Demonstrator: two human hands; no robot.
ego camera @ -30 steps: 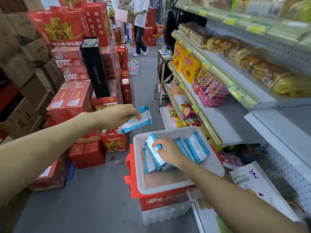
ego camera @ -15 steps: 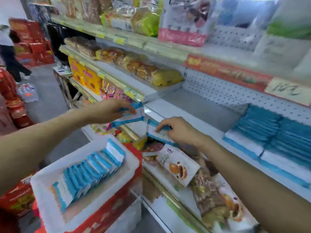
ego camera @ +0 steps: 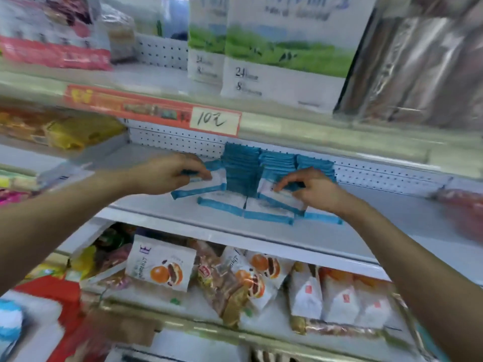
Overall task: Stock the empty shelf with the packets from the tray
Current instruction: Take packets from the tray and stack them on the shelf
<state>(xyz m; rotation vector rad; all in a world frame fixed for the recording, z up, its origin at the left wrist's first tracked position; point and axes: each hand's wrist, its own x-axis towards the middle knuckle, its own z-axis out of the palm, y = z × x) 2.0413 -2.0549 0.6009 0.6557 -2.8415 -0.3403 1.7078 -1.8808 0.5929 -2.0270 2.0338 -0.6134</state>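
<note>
Blue-and-white packets stand in three stacked rows [ego camera: 261,168] at the back of a white shelf [ego camera: 162,207]. My left hand [ego camera: 167,176] grips one blue-and-white packet [ego camera: 201,185] just left of the leftmost row, low over the shelf. My right hand [ego camera: 311,188] holds another packet [ego camera: 281,195] on top of the flat packets [ego camera: 235,205] lying in front of the rows. The white tray [ego camera: 31,309] shows blurred at the bottom left, with a bit of a blue packet [ego camera: 9,322] in it.
A red price strip with a handwritten label [ego camera: 214,121] runs above the shelf. Milk cartons [ego camera: 285,48] stand on the shelf above. Pastry bags [ego camera: 159,265] fill the shelf below. A reddish packet [ego camera: 460,205] lies at the shelf's right end. Yellow bags [ego camera: 68,131] sit left.
My view has swung from the tray up to the shelf. Both hands have carried their packets rightward and up to the stacked rows, where they now rest.
</note>
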